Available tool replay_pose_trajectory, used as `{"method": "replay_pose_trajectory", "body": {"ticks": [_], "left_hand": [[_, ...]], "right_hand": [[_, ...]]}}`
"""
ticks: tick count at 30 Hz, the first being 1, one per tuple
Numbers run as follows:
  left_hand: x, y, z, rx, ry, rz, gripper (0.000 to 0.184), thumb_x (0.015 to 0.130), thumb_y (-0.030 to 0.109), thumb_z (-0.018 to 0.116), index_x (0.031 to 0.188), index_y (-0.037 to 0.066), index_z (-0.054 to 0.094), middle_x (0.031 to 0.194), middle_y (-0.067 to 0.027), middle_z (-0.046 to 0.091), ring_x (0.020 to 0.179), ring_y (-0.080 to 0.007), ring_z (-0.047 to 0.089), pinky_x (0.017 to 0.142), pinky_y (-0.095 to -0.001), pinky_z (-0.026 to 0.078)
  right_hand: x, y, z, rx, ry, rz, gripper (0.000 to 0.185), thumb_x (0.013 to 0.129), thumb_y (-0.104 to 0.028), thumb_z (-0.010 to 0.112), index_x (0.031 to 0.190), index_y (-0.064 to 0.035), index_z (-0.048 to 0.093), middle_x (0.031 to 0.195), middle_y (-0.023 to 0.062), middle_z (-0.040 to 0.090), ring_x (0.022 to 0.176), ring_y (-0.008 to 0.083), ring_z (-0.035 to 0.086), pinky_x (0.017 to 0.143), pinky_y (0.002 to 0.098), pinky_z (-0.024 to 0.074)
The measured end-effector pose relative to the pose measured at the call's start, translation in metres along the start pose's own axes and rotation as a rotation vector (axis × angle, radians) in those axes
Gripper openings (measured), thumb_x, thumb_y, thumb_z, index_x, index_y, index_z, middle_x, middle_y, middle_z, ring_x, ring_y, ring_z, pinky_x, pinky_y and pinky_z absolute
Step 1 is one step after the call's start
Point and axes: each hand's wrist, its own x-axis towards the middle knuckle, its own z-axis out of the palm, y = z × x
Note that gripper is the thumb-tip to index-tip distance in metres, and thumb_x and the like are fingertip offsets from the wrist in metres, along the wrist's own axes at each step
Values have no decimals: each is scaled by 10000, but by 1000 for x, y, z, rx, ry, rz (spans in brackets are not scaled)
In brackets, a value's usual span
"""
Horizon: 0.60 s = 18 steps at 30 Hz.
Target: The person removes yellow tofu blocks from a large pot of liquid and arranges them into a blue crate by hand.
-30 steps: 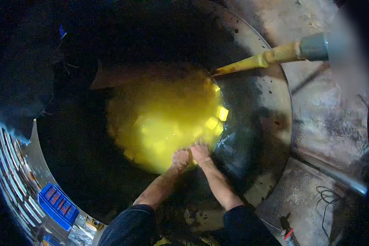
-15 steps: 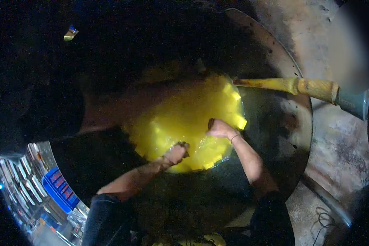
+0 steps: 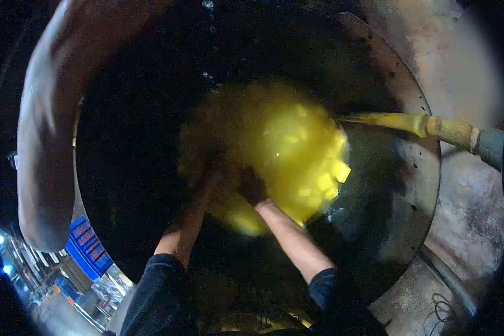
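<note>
Both of my hands reach into yellow liquid (image 3: 274,151) at the bottom of a large, dark, round vessel (image 3: 397,224). My left hand (image 3: 218,165) is in deep shadow at the liquid's left part, its fingers indistinct. Close beside it on the right, my right hand (image 3: 253,186) is also dark, and whatever it may hold cannot be made out. Several yellow blocks (image 3: 340,171) lie along the liquid's right edge, apart from my hands.
A bamboo pole (image 3: 437,127) crosses the vessel's right rim. Another person's blurred bare arm (image 3: 42,145) hangs at the left. Beyond the rim are a blue crate (image 3: 88,249) at lower left and a pipe (image 3: 448,277) at lower right.
My hands have moved from the lit liquid into shadow, my right hand shifting left and closer to my left. Another person's arm now shows large at the left. The view has shifted.
</note>
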Motion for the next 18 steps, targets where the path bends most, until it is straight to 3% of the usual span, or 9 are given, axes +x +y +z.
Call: {"method": "replay_pose_trajectory", "body": {"ticks": [6, 7, 8, 10, 11, 13, 14, 16, 18], "left_hand": [[19, -16, -39, -555, -26, -94, 380, 890, 306, 569, 1171, 52, 538, 1074, -107, 599, 986, -239, 580, 844, -394, 495], [21, -21, -40, -700, -55, -118, 384, 896, 317, 566, 1172, 51, 540, 1082, -104, 598, 994, -233, 579, 850, -391, 494], [19, -27, -36, -884, -100, -139, 388, 903, 328, 564, 1173, 50, 543, 1090, -101, 597, 1002, -226, 578, 856, -388, 494], [7, -26, -30, -1396, -222, -206, 388, 913, 339, 553, 1172, 51, 540, 1093, -95, 593, 1002, -220, 579, 846, -385, 504], [-12, 5, -34, -1410, -233, -196, 388, 913, 339, 553, 1172, 51, 540, 1093, -95, 593, 1002, -220, 579, 846, -385, 504], [-34, 58, -24, -1523, 10, -201, 386, 913, 335, 538, 1167, 44, 537, 1073, -94, 597, 980, -221, 587, 838, -382, 506], [-31, 63, -10, -1562, 88, -200, 385, 914, 333, 533, 1166, 42, 536, 1066, -94, 598, 973, -222, 590, 835, -380, 507], [18, 11, 65, -1521, 48, -22, 326, 905, 288, 524, 1112, 40, 569, 1019, -93, 611, 937, -215, 596, 803, -368, 507], [-1, 83, 48, -1360, 154, 86, 299, 899, 268, 519, 1081, 40, 584, 1001, -95, 616, 933, -212, 595, 794, -358, 504]], "right_hand": [[29, 30, 81, 75, 35, -33, 476, 848, -288, 597, 1279, -100, 520, 1286, 196, 523, 1226, 311, 459, 1018, 416, 386], [30, 39, 67, 75, 36, -38, 476, 848, -288, 597, 1279, -100, 520, 1286, 196, 523, 1226, 311, 459, 1018, 416, 386], [30, 47, 35, 58, -177, -155, 502, 846, -310, 605, 1281, -74, 518, 1286, 195, 525, 1223, 310, 465, 1023, 407, 384], [16, 6, -65, 374, -317, 56, 558, 826, -330, 660, 1256, -1, 524, 1267, 194, 543, 1181, 286, 505, 1010, 381, 404], [15, 5, -89, 357, -311, 64, 558, 826, -330, 660, 1256, -1, 524, 1267, 194, 543, 1181, 286, 505, 1010, 381, 404], [8, 13, -130, 553, -469, 280, 567, 796, -280, 712, 1245, 13, 525, 1238, 182, 564, 1120, 255, 540, 934, 361, 455], [-4, 8, -146, 602, -223, 187, 487, 767, -218, 747, 1146, 33, 571, 1144, 162, 603, 1054, 210, 555, 820, 333, 492], [-6, 10, -166, 632, -168, 148, 450, 742, -244, 757, 1077, 17, 608, 1056, 148, 631, 1005, 222, 585, 811, 327, 494], [-4, 7, -186, 654, -110, 63, 416, 700, -242, 773, 1009, 3, 642, 972, 143, 664, 927, 237, 627, 793, 333, 497]]}}
